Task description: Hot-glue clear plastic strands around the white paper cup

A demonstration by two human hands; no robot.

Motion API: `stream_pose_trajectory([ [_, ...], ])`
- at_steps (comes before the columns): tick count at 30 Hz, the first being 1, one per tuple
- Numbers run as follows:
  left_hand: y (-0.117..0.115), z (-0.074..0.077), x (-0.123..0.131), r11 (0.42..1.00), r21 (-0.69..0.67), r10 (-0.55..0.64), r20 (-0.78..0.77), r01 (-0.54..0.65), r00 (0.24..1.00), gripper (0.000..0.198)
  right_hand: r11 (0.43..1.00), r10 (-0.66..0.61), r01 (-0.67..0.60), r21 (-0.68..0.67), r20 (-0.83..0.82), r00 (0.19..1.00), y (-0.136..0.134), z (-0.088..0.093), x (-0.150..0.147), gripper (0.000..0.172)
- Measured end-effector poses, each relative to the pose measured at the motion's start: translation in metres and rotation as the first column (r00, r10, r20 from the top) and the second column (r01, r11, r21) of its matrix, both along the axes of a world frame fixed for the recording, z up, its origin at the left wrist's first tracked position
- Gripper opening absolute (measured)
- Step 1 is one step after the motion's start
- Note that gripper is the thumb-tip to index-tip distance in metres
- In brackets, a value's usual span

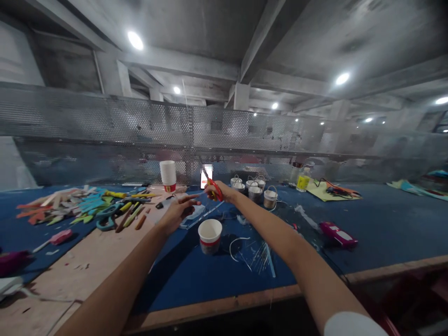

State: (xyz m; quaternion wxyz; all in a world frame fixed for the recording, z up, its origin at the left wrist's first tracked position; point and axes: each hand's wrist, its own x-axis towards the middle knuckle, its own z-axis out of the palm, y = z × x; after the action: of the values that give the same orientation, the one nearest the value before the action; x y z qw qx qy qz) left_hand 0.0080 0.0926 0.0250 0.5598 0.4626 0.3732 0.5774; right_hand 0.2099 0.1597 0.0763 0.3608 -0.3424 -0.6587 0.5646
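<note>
My right hand (217, 190) is closed round a pair of scissors (214, 186) with red and yellow handles, their blades pointing up and away. To its left hovers my left hand (180, 212), fingers stretched forward and apart; I make out nothing held in it. Below and between both hands, a white paper cup (210, 228) with a red band stands upright on the blue table. Clear plastic strips (206, 214) lie just beyond it. Right of the cup are a curved white piece of cord (233, 249) and thin loose strands (261, 259).
A stack of paper cups (168, 173) and a lit phone (206, 181) stand at the back. Several small handled buckets (270, 199) sit right of them. Coloured strips (84, 200) and blue scissors (107, 217) lie left. A yellow-labelled bottle (303, 181) and a purple object (338, 234) are right.
</note>
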Motion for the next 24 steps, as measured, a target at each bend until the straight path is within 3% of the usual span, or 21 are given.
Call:
stream_pose_trajectory([
  [6,0.002,-0.005,0.005,1.000,-0.005,-0.007,0.014,0.007,1.000,0.022,0.999,-0.034,0.037,0.028,-0.079,0.996,-0.004,0.009,-0.006,0.022],
  [14,0.000,-0.003,0.005,0.998,-0.022,-0.062,0.056,0.064,0.996,0.018,0.997,-0.043,0.044,0.059,-0.011,0.999,-0.010,0.013,-0.019,0.019],
  [20,0.004,-0.004,0.001,0.995,0.055,0.076,0.028,-0.078,0.997,0.025,0.988,-0.138,0.128,0.085,0.119,0.983,-0.001,0.018,0.003,0.031],
  [24,0.007,-0.003,-0.002,0.971,0.150,0.190,-0.027,-0.184,0.981,0.036,0.999,-0.028,0.022,0.028,0.223,0.975,-0.004,0.019,0.025,0.035],
])
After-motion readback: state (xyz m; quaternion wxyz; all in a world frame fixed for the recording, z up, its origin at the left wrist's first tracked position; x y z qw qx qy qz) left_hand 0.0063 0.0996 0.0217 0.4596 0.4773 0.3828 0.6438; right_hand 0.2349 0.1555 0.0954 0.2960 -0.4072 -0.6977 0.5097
